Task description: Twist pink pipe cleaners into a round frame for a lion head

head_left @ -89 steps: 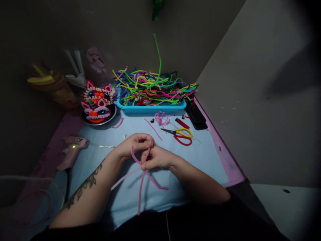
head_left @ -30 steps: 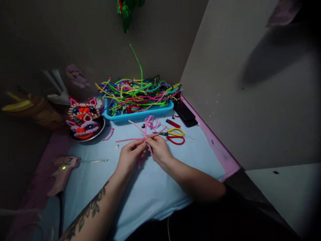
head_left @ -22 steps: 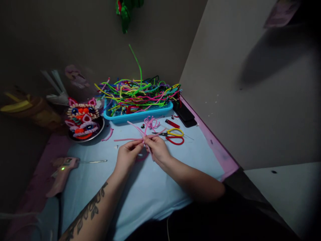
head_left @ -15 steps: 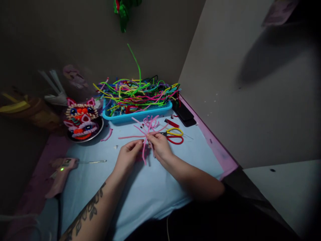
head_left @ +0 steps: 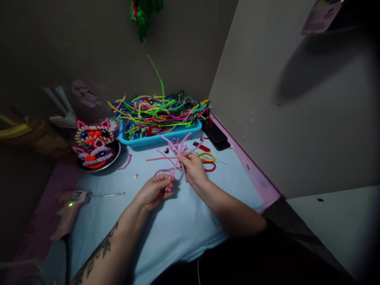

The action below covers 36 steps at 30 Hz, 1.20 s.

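Note:
A bundle of pink pipe cleaners (head_left: 169, 159) fans out in a star shape over the blue-covered table. My right hand (head_left: 192, 168) pinches the bundle near its centre, with loose ends pointing out around the fingers. Lower and to the left, my left hand (head_left: 157, 190) is closed with thumb and forefinger on one pink strand that runs down from the centre. Behind the bundle lie more curled pink pipe cleaners (head_left: 175, 145). Scissors (head_left: 209, 166) with one yellow and one red handle rest just past my right hand, which hides their blades.
At the back stands a blue tray (head_left: 160, 140) heaped with colourful pipe cleaners. A bowl (head_left: 115, 154) holds two fuzzy animal figures. A pink glue gun (head_left: 73, 208) lies left, beside a thin metal tool (head_left: 111, 194). Near the wall are a red lighter (head_left: 202, 147) and a black phone (head_left: 218, 136).
My left hand has moved down from the bundle's centre and now pinches one strand. My right hand keeps its hold. The whole view has shifted slightly.

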Each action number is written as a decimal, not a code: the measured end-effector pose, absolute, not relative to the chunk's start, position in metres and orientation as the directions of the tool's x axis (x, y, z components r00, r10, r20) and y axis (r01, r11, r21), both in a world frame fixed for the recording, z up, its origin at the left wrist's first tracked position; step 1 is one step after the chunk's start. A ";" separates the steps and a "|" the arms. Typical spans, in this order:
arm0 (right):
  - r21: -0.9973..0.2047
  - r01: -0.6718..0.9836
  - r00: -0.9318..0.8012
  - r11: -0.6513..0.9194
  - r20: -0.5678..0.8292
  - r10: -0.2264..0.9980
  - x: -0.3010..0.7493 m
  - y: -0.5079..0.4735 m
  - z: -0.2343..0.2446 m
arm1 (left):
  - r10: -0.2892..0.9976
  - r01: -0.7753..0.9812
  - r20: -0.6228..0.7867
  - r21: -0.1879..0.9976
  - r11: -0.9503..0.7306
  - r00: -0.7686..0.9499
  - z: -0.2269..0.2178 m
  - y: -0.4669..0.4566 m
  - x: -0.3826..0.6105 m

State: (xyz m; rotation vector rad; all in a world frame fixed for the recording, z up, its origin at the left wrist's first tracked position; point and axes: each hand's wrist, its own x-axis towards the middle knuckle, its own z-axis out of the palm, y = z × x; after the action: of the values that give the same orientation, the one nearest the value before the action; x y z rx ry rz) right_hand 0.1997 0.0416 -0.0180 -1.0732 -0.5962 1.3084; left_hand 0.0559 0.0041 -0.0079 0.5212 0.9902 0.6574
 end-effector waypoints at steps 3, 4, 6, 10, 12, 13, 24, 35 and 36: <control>-0.914 -0.400 0.201 -0.071 -0.163 0.966 0.202 0.042 -0.016 | 0.732 -0.227 -0.570 0.709 0.668 0.373 -0.009 0.002 0.057; -0.919 -0.388 0.199 -0.070 -0.158 0.967 0.203 0.043 -0.016 | 0.741 -0.218 -0.567 0.721 0.658 0.359 -0.008 0.001 0.058; -0.921 -0.381 0.194 -0.082 -0.166 0.967 0.206 0.046 -0.017 | 0.757 -0.214 -0.558 0.738 0.640 0.338 -0.007 0.000 0.059; -0.885 -0.448 0.196 -0.127 -0.236 0.952 0.216 0.054 -0.019 | 0.764 -0.242 -0.540 0.736 0.632 0.353 0.001 0.005 0.049; -0.862 -0.479 0.164 -0.166 -0.274 0.948 0.219 0.055 -0.019 | 0.810 -0.284 -0.508 0.763 0.581 0.293 0.005 0.011 0.038; -0.857 -0.478 0.128 -0.193 -0.285 0.950 0.219 0.054 -0.018 | 0.839 -0.302 -0.486 0.784 0.542 0.244 0.007 0.015 0.033; -0.944 -0.235 -0.054 -0.232 -0.226 0.973 0.202 0.036 -0.022 | 0.958 0.098 -0.262 0.963 0.251 0.118 0.016 0.021 0.017; -0.937 -0.238 -0.136 -0.254 -0.227 0.964 0.195 0.031 -0.019 | 0.962 0.272 -0.203 0.951 0.149 0.184 0.018 0.019 0.019; -0.938 -0.233 -0.135 -0.258 -0.232 0.963 0.195 0.031 -0.020 | 0.957 0.274 -0.216 0.949 0.159 0.194 0.017 0.018 0.020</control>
State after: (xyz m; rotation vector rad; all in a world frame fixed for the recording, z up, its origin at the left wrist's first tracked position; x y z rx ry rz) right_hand 0.1952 0.0306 -0.0197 -1.1414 -0.9647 1.5782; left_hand 0.0204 0.0182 0.0173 1.3436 1.3054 0.7700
